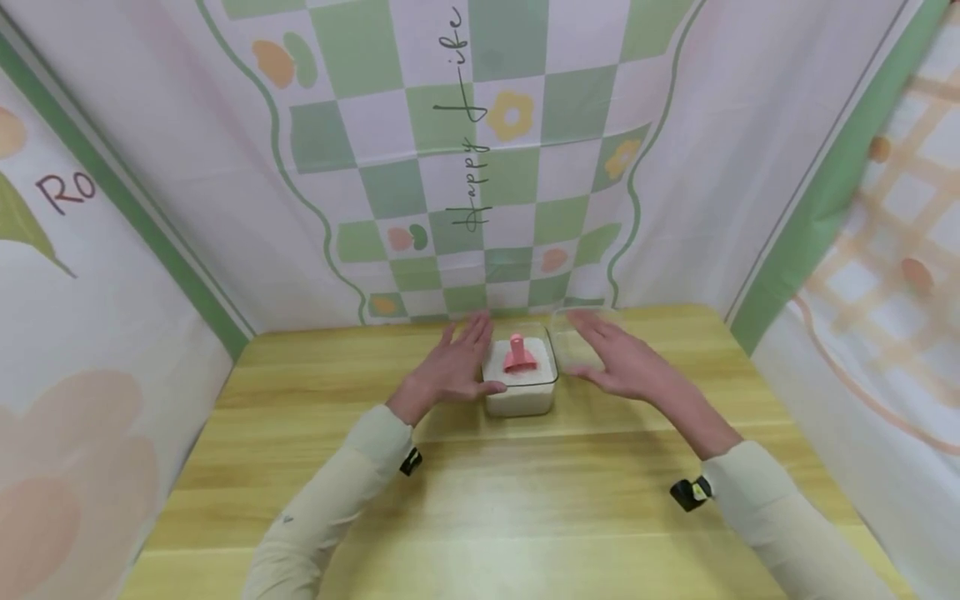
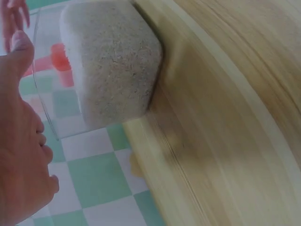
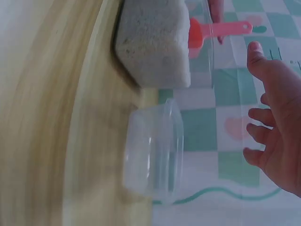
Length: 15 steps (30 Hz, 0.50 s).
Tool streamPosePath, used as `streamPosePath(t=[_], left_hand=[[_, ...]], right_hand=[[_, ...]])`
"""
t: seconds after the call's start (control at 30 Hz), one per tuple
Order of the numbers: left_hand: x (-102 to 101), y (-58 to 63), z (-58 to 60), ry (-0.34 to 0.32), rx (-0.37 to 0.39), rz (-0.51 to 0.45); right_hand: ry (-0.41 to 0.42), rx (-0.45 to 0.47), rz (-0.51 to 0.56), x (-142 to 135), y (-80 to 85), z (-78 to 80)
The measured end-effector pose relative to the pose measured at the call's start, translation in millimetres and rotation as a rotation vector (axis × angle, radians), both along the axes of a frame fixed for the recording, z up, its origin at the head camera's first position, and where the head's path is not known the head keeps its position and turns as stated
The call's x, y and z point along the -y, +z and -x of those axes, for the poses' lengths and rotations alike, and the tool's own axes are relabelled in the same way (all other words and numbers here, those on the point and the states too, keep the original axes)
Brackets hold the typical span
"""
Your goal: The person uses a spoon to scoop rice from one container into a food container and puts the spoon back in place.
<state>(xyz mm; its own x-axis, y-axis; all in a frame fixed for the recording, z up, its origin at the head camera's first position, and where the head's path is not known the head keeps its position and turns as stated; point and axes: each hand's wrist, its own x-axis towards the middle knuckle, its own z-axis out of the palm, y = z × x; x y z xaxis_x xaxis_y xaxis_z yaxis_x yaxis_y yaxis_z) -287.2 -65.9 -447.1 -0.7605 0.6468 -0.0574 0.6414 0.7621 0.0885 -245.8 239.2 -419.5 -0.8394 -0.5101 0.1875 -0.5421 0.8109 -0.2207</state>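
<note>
A clear square container full of white grains that look like rice stands near the table's back edge. A pink scoop sits in the grains, its handle sticking up. My left hand is along the container's left side, fingers extended and thumb by the front rim; whether it touches the rim I cannot tell. To the right stands a smaller, empty clear plastic box. Over this box my right hand hovers with fingers spread, holding nothing and apart from it in the right wrist view.
The wooden table ends just behind the containers. A green-and-white checkered cloth hangs behind it, with printed cloths at the sides. A black wrist device hangs at the right cuff.
</note>
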Motion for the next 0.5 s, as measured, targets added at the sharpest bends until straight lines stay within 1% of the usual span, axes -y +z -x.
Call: streamPosePath(t=[0.13, 0.23, 0.3, 0.33, 0.43, 0.5], left_hand=[[-3, -0.8, 1.7, -0.018, 0.023, 0.026], [-5, -0.5, 3.1, -0.013, 0.048, 0.060], [-6, -0.3, 4.0, -0.010, 0.051, 0.082], [-6, -0.6, 4.8, -0.012, 0.045, 0.091], [-7, -1.6, 6.9, -0.028, 0.033, 0.097], [-7, -2.0, 8.2, -0.039, 0.031, 0.107]], right_hand=[[0.095, 0.006, 0.027, 25, 11.4, 7.3], [0.178, 0.007, 0.042, 44, 19.8, 14.7], [0.238, 0.001, 0.039, 57, 24.6, 19.8], [0.267, 0.001, 0.031, 63, 26.4, 22.5], [0.316, -0.008, -0.019, 81, 30.4, 29.9], [0.313, 0.011, -0.086, 93, 32.9, 34.8]])
